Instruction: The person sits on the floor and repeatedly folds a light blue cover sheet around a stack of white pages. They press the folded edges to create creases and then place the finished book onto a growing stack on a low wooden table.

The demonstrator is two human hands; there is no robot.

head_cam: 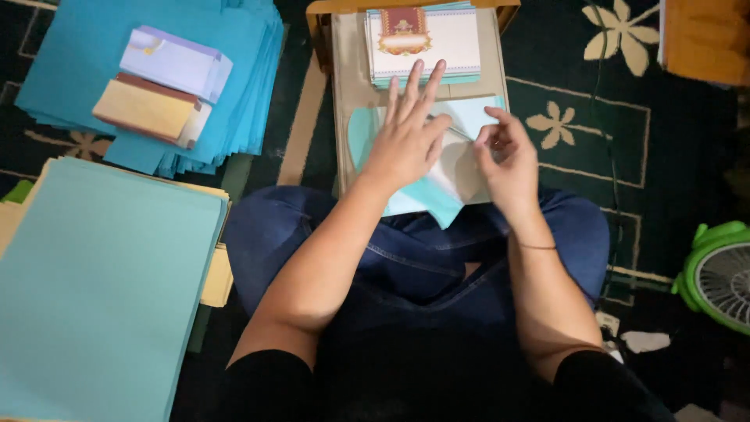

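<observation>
A light blue envelope (437, 199) lies on a small beige table (351, 74) over my lap. My left hand (406, 133) presses flat on it, fingers spread and pointing away from me. My right hand (508, 160) sits at the envelope's right side, its fingertips pinched on the edge of the light blue flap (478, 113). Behind the envelope, at the table's far end, rests a stack of white cards (426, 43) with a red and gold emblem on top.
A fanned pile of blue envelopes (78, 47) lies at the left with two small card packs (160, 82) on top. A stack of pale teal sheets (101, 289) fills the near left. A green fan (723, 273) stands at the right on a dark floral rug (617, 117).
</observation>
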